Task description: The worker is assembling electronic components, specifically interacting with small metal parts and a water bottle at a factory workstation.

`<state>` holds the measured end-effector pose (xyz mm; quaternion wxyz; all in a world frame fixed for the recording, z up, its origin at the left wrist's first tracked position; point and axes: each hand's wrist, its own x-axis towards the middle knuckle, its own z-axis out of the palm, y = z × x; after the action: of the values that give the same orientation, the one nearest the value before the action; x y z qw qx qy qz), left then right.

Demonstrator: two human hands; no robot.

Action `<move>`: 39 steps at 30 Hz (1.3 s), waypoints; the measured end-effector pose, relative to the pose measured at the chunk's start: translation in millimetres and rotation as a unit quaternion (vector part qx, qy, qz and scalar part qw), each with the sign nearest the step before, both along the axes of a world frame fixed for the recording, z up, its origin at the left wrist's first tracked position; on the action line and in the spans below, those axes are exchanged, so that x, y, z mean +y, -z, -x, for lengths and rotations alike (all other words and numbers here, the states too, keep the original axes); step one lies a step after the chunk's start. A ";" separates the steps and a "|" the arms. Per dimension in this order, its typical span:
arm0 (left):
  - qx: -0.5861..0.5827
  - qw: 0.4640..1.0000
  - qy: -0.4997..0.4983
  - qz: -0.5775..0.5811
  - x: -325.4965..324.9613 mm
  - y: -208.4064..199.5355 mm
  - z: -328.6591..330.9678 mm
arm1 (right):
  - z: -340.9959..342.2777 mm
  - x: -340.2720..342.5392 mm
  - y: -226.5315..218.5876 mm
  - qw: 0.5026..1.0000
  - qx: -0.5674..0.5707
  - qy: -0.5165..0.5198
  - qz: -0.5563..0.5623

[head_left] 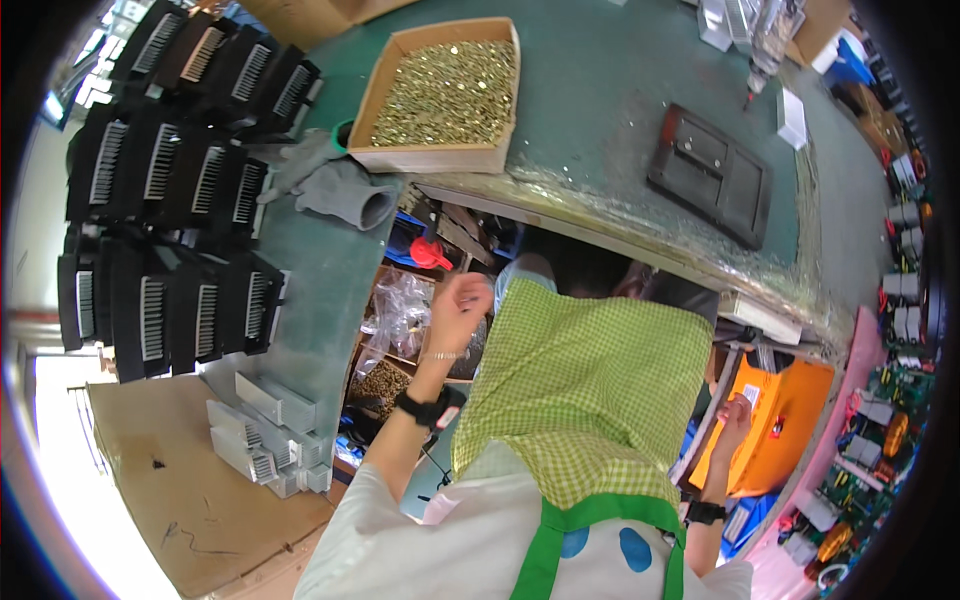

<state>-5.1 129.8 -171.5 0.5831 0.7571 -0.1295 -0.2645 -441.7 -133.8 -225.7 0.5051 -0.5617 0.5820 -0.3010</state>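
Note:
My left hand (460, 305) is raised in front of my green checked apron (590, 390), just below the edge of the green table (590, 80). Its fingers are curled into a loose fist and nothing shows in it. A black watch (425, 408) sits on that wrist. My right hand (736, 415) hangs low at my right side, against an orange crate (790, 420). Its fingertips are at a small white piece (752, 396); whether they grip it is unclear. A black band (705, 512) circles that wrist.
A cardboard box of small brass parts (445, 95) and a black flat fixture (710, 175) lie on the table. A grey glove (340, 185), black finned housings (170, 180) and silver heat sinks (265, 430) are at left. Circuit boards (880, 430) line the right.

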 end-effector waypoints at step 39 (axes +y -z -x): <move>0.200 0.937 0.258 0.128 -155.4 -130.1 79.8 | -183.1 20.0 -190.2 0.947 -0.078 -0.310 -0.022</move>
<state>-84.9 -25.6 -41.3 0.6004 0.5483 -0.2344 -0.5328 -258.6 -113.8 -35.5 0.6293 -0.6784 0.3440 -0.1595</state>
